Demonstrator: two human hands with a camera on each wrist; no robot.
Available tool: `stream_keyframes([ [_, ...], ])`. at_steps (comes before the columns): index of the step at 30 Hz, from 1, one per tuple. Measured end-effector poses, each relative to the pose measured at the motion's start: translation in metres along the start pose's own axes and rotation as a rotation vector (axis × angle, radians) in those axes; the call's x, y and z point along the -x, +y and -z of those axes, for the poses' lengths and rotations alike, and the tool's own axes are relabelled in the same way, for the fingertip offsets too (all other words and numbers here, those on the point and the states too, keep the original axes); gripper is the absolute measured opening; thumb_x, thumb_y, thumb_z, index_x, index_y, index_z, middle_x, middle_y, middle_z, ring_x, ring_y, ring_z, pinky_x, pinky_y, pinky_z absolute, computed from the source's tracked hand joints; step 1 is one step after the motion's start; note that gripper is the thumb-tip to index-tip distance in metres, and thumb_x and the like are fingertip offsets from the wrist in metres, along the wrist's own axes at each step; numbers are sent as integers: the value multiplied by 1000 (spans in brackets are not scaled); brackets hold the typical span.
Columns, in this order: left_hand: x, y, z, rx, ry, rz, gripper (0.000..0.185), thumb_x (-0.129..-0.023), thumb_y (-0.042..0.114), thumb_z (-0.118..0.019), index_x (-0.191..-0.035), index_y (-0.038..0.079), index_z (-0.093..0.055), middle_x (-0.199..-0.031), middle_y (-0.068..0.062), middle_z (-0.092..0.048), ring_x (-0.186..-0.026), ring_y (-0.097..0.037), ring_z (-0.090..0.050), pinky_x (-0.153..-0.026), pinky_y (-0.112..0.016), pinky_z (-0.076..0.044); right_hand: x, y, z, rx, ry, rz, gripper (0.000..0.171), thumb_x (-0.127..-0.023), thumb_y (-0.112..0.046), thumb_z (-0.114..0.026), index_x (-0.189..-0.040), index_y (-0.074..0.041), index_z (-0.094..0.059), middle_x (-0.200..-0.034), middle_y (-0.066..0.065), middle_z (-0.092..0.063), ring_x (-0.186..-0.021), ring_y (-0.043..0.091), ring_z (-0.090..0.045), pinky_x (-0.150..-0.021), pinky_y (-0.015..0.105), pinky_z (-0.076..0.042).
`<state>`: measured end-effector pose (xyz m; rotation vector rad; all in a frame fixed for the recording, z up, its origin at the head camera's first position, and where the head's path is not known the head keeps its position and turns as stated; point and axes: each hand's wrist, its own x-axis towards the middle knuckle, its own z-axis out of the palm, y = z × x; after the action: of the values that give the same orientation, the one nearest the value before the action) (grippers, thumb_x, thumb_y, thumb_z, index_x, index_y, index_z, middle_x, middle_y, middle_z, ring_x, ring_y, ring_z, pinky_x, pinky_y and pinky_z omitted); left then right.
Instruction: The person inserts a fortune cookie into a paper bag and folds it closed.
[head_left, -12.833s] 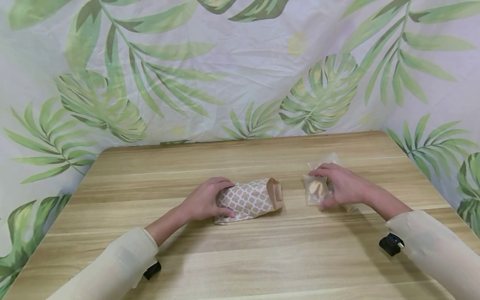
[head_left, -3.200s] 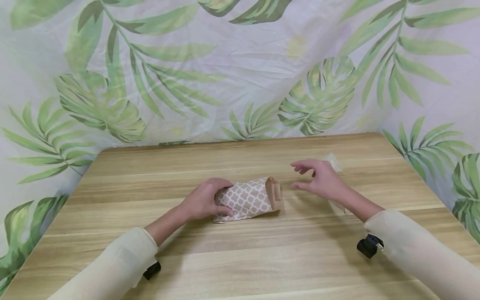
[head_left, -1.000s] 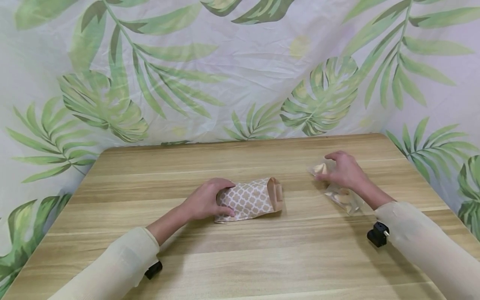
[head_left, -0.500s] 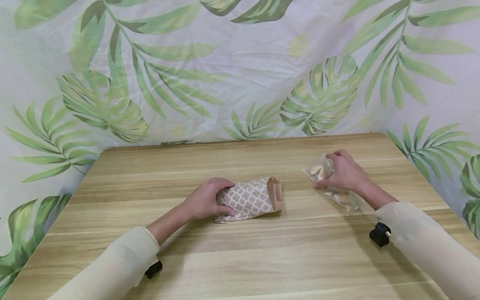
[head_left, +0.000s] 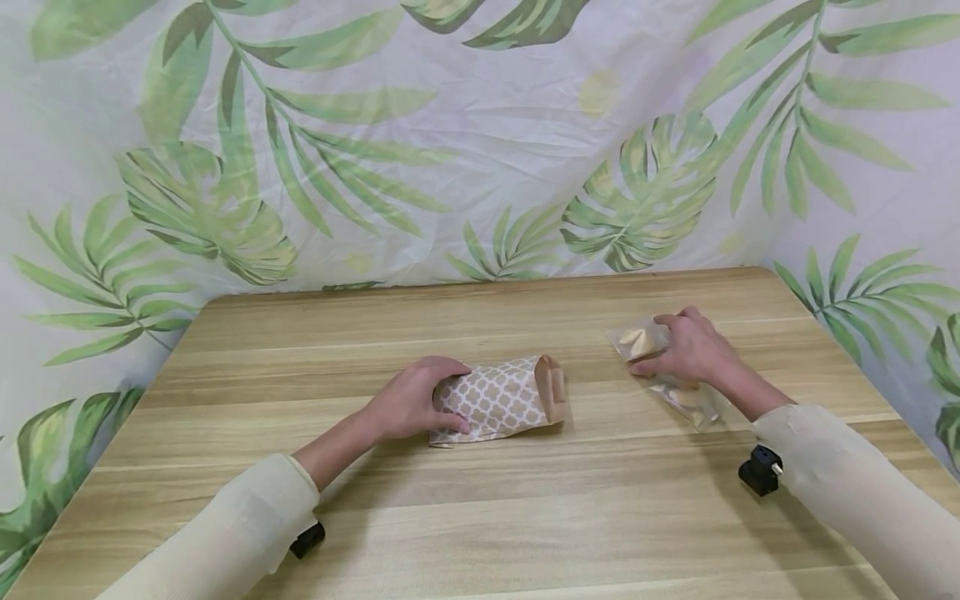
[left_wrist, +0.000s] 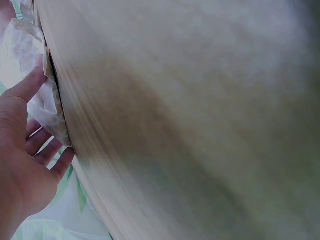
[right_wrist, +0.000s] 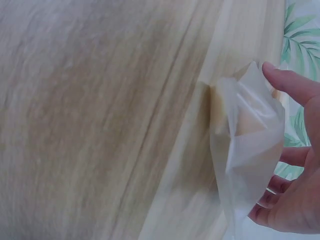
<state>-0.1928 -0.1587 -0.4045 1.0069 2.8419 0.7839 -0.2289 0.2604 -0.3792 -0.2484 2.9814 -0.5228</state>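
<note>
Right hand (head_left: pixel 693 348): thumb and curled fingers (right_wrist: pixel 292 85) pinch a clear wrapped cookie packet (head_left: pixel 641 342), its lower edge at or just above the wooden table (head_left: pixel 480 517), right of centre. A second clear packet (head_left: pixel 686 400) lies flat on the boards just near of that hand, partly under the wrist.

Left hand (head_left: pixel 412 400): fingers (left_wrist: pixel 47 152) curl over the closed left end of a patterned paper bag (head_left: pixel 498 400), thumb along its far edge, pinning it where it lies on its side at the table's centre. The bag's open mouth (head_left: pixel 553 387) faces right, toward the held packet, and stands well apart from it.

Progress, as judged from this arrangement: the bag is steadied and its mouth is open; one packet is in hand but not yet at the opening, and another waits on the table. Whether the bag already contains anything cannot be told. A leaf-print cloth (head_left: pixel 480 142) hangs behind the far edge.
</note>
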Motion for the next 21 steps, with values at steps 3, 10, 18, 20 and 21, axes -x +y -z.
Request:
stream_keyframes([
  [3, 0, 0, 0, 1, 0, -3, 79, -72, 37, -96, -133, -2, -65, -133, -17, -67, -129, -36, -58, -111, -50, -46, -1, 0, 0, -17, -5, -5, 105, -76, -53, -88, -144, 16, -47, -134, 40, -49, -120, 48, -49, -92, 62, -50],
  [10, 0, 0, 0, -3, -1, -2, 79, -72, 37, -96, -133, -2, -65, -133, -17, -67, -130, -36, -58, -112, -50, -45, -3, -1, -3, -40, 6, 9, 106, -79, -62, -82, -142, 18, -49, -131, 39, -55, -122, 48, -50, -95, 61, -49],
  [18, 0, -1, 0, -1, -4, 3, 79, -73, 37, -96, -134, -2, -64, -134, -17, -66, -130, -36, -58, -112, -50, -45, -4, -4, -7, -23, 6, 3, 110, -81, -70, -74, -142, 17, -49, -134, 41, -52, -121, 50, -51, -90, 62, -51],
  [20, 0, -1, 0, 0, -6, 5, 80, -72, 38, -96, -134, -2, -64, -134, -17, -66, -130, -36, -58, -112, -50, -45, -3, -6, -8, -20, 5, 4, 110, -82, -69, -75, -143, 17, -48, -134, 40, -52, -119, 50, -51, -87, 59, -52],
  [21, 0, -1, 0, 1, -7, 5, 80, -73, 38, -96, -134, -2, -64, -134, -17, -66, -130, -36, -58, -112, -50, -45, -3, -6, -8, -20, 3, 4, 109, -82, -68, -75, -144, 17, -47, -134, 40, -51, -118, 49, -51, -86, 59, -52],
])
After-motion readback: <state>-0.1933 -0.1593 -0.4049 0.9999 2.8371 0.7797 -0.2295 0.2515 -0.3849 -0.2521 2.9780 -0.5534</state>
